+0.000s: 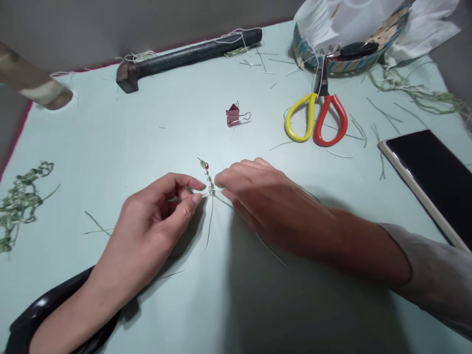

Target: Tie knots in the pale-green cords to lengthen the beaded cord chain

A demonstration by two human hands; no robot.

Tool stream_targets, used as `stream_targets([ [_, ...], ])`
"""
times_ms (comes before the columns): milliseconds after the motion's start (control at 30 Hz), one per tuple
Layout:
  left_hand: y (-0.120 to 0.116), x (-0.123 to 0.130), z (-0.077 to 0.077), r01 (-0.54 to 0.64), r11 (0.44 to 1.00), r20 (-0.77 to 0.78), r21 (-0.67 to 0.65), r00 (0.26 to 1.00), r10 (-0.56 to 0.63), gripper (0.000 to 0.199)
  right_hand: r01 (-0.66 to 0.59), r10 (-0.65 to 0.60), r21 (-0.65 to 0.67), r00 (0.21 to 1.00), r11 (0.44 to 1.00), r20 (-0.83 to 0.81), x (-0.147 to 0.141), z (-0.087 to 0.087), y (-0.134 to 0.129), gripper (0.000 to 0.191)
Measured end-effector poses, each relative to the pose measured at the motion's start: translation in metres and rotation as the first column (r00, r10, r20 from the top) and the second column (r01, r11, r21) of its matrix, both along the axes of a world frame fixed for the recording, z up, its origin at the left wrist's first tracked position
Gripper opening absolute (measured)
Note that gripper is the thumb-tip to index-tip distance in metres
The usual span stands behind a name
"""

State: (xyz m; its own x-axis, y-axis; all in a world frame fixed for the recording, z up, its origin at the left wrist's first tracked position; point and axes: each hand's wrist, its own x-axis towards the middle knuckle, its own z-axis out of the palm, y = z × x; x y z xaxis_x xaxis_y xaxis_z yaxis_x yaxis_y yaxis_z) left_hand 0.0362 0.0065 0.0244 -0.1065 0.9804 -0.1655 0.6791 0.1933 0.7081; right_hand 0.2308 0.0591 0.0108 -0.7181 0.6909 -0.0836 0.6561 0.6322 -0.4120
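Observation:
A small knotted green and white cord piece (208,177) with a red spot near its top lies between my hands, with thin loose threads trailing from its lower end. My left hand (158,216), at its left, has thumb and forefinger closed on a thin thread beside the lowest knot. At its right, my right hand (261,196) is palm down with fingers bent together, and threads run under it. The fingertips of my right hand are partly hidden, so its hold on the thread shows only in part.
A hammer (195,55) lies at the back. Scissors (320,115) rest against a basket (346,66), with a binder clip (233,116) left of them. A phone (431,182) is at right, knotted cords (22,201) at left. A black curved object (55,297) sits under my left forearm.

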Motion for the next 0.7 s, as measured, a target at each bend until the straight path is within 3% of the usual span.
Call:
stream_targets([
  [133, 0.001, 0.000, -0.001, 0.023, 0.998, -0.005, -0.053, 1.000, -0.023, 0.028, 0.002, -0.002, 0.005, 0.999, 1.000, 0.044, -0.001, 0.004, -0.001, 0.025],
  [300, -0.001, 0.001, -0.001, -0.015, 0.999, 0.044, 0.039, 0.999, 0.013, 0.024, 0.067, -0.077, -0.067, 0.986, 0.995, -0.150, 0.000, 0.002, -0.004, 0.021],
  [433, -0.004, 0.006, 0.002, -0.016, 0.998, 0.167, -0.065, 0.986, 0.027, 0.028, 0.104, -0.163, -0.221, 0.950, 0.970, -0.268, 0.000, 0.004, -0.008, 0.020],
  [567, -0.007, 0.009, -0.002, 0.005, 0.991, 0.318, -0.137, 0.947, 0.039, 0.029, 0.167, -0.241, -0.327, 0.950, 0.930, -0.200, -0.002, 0.009, -0.011, 0.019],
  [700, -0.007, 0.011, -0.006, -0.035, 0.996, 0.292, -0.082, 0.955, 0.058, 0.029, 0.205, -0.267, -0.332, 0.952, 0.921, -0.152, -0.002, 0.011, -0.011, 0.022],
])
